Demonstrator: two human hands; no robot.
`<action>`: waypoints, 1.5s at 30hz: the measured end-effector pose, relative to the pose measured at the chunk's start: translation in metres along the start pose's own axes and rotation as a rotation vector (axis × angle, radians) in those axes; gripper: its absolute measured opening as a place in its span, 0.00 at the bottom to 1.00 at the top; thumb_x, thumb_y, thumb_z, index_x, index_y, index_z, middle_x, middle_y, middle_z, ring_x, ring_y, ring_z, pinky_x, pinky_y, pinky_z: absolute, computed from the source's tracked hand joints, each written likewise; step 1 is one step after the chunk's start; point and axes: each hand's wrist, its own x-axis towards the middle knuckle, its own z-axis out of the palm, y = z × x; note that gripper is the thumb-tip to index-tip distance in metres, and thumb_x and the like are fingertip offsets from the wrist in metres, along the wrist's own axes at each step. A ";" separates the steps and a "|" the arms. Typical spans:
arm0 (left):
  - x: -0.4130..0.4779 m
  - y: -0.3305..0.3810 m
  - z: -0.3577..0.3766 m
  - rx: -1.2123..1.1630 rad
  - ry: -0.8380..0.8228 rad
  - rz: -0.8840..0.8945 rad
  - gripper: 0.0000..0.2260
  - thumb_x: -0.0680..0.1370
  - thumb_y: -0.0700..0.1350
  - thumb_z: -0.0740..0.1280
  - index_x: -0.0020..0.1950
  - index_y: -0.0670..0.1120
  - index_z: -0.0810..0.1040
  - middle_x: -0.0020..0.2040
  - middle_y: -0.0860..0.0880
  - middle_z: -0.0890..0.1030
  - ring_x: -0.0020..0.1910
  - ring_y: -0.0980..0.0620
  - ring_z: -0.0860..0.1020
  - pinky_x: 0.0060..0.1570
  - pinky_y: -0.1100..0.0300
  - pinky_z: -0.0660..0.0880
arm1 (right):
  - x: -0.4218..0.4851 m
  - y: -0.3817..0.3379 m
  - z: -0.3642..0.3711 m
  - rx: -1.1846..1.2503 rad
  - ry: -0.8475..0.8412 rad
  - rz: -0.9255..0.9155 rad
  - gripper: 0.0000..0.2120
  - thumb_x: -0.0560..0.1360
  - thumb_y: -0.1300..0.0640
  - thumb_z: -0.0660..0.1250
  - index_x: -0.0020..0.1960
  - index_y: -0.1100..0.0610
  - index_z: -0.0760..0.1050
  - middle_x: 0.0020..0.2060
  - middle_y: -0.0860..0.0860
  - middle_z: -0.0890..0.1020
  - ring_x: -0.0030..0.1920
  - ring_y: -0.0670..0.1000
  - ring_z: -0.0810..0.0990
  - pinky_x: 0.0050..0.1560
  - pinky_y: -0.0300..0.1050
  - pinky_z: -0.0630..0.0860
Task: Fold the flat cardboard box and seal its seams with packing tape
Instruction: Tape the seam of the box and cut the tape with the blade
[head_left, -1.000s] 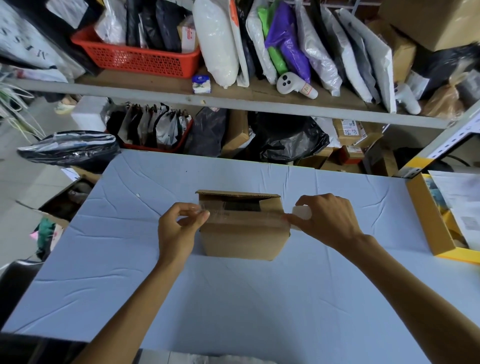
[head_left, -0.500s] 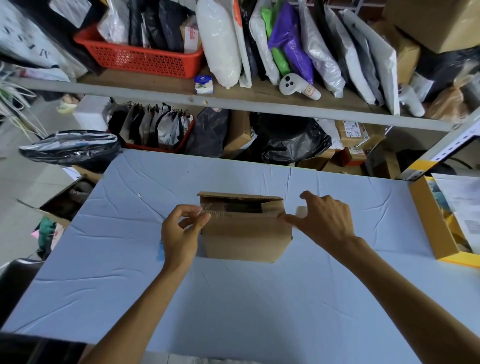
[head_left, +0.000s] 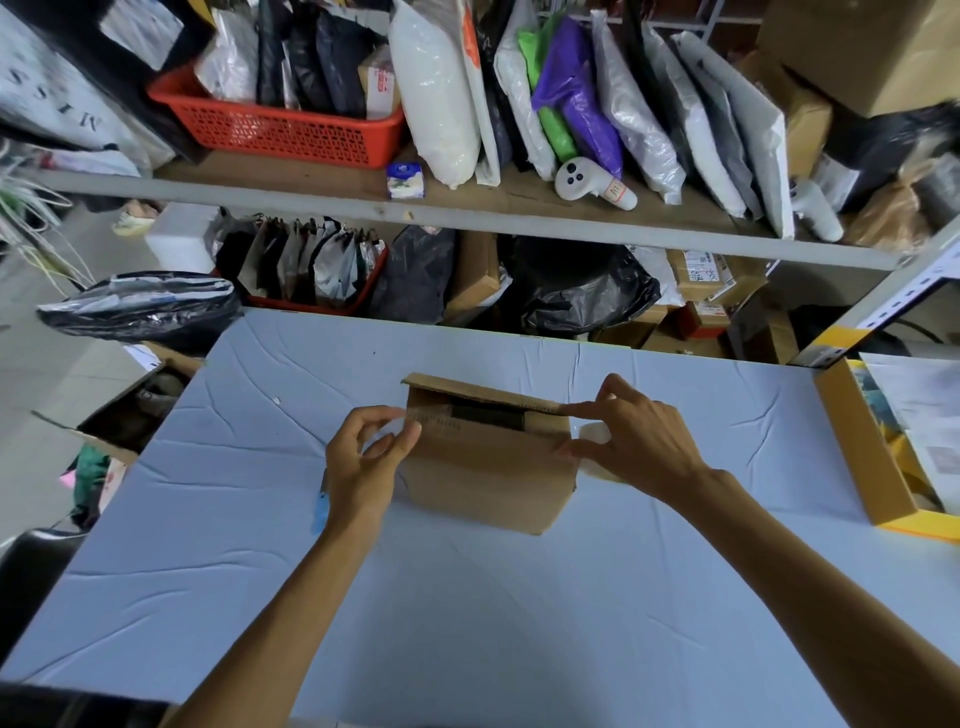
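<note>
Left hand (head_left: 363, 462) pinches clear tape (head_left: 415, 415) at the cardboard box (head_left: 488, 478); right hand (head_left: 634, 441) grips the tape roll (head_left: 592, 434) opposite, on a blue table (head_left: 467, 623) before cluttered shelves (head_left: 467, 218).

The tape roll (head_left: 597, 441) shows only as a pale sliver behind the right hand (head_left: 636, 441), most of it covered. The clear tape strip (head_left: 441, 415) across the cardboard box (head_left: 488, 478) is nearly invisible, its edges hard to trace. The left hand (head_left: 366, 462) hides the box's left end and most of a blue object (head_left: 320, 512) on the bench (head_left: 467, 623). The yellow tray (head_left: 867, 457) is cut off at the right edge. Labels on the shelf (head_left: 467, 218) parcels are too small to read.
</note>
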 end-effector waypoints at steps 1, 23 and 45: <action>0.002 0.000 0.000 -0.001 -0.015 -0.007 0.11 0.72 0.39 0.72 0.53 0.42 0.78 0.52 0.49 0.82 0.51 0.61 0.80 0.50 0.70 0.77 | 0.001 0.001 0.000 0.006 -0.003 -0.001 0.28 0.70 0.33 0.65 0.67 0.43 0.74 0.56 0.50 0.74 0.45 0.51 0.77 0.38 0.41 0.70; 0.034 -0.009 0.009 0.256 -0.126 0.131 0.05 0.80 0.46 0.63 0.51 0.45 0.75 0.51 0.52 0.82 0.52 0.51 0.79 0.50 0.57 0.78 | 0.026 0.017 0.003 0.053 -0.092 -0.049 0.18 0.72 0.37 0.67 0.58 0.43 0.81 0.49 0.46 0.77 0.47 0.47 0.74 0.35 0.33 0.63; 0.029 -0.009 0.008 0.305 -0.124 0.144 0.06 0.79 0.44 0.63 0.46 0.42 0.75 0.49 0.51 0.83 0.47 0.58 0.80 0.41 0.72 0.74 | 0.028 0.020 -0.003 0.157 -0.089 0.041 0.18 0.70 0.38 0.70 0.55 0.47 0.82 0.52 0.49 0.79 0.47 0.45 0.71 0.41 0.37 0.69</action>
